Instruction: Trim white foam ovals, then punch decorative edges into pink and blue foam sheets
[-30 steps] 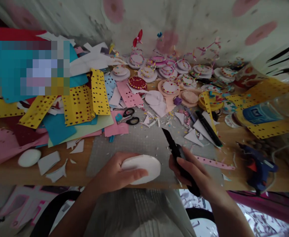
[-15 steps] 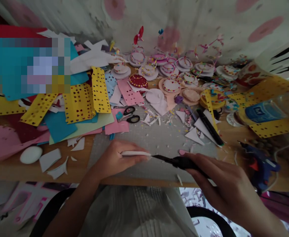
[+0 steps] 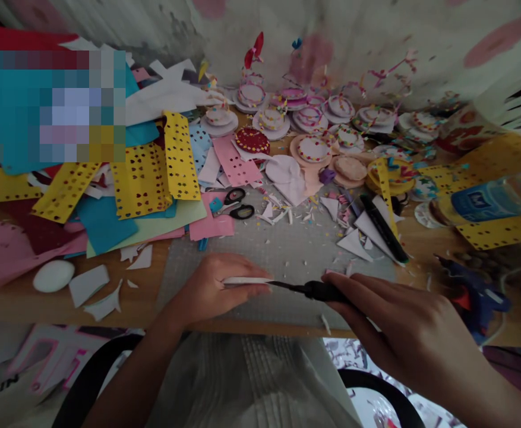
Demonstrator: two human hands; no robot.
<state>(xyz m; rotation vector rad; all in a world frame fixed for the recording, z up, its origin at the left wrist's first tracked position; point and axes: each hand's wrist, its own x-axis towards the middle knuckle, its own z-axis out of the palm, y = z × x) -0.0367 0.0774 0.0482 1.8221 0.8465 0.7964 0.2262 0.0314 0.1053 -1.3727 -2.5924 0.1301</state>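
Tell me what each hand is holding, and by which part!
The left hand holds a thin white piece by its left side; the right hand holds a knife by its handle.

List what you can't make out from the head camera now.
In the head view:
White disc: held nearly edge-on, broad faces barely show; left hand covers one end.
Knife: right hand hides the handle's rear.
Blade tip: too small to tell how deep it cuts, if at all.
Bottle: cut off by the right edge.
Upper left: pixelated patch hides what lies beneath.
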